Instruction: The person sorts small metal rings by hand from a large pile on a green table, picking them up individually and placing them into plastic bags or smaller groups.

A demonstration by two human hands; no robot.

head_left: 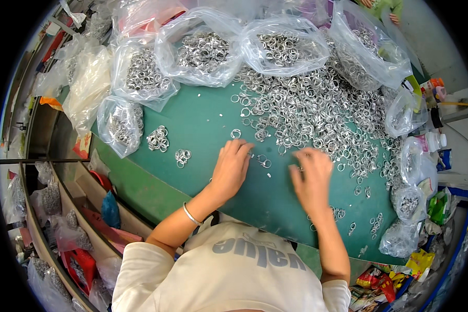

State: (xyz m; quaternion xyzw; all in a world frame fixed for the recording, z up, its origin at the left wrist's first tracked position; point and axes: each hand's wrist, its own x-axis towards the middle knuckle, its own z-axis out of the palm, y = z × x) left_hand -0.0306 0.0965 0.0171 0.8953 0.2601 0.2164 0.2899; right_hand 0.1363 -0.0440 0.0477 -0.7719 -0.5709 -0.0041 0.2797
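Note:
My left hand (231,170), a silver bangle (191,213) on its wrist, rests low over the green table (203,117). Its fingers are bent and held together; whatever is between them is hidden. Just past its fingertips lie a few metal rings (264,161), and another ring (236,133) is above its knuckles. My right hand (315,174) is blurred by motion at the near edge of a big spread of silver rings (307,112). Its thumb and fingers stand apart, with no ring clearly held. Small pale bits (269,176) are scattered between the hands.
Clear plastic bags of rings (203,52) line the table's far side, with more bags (410,200) down the right. Two small ring piles (157,139) sit at left. Bins with bagged parts (51,200) stand at lower left. Another person's hand (394,19) shows at top right.

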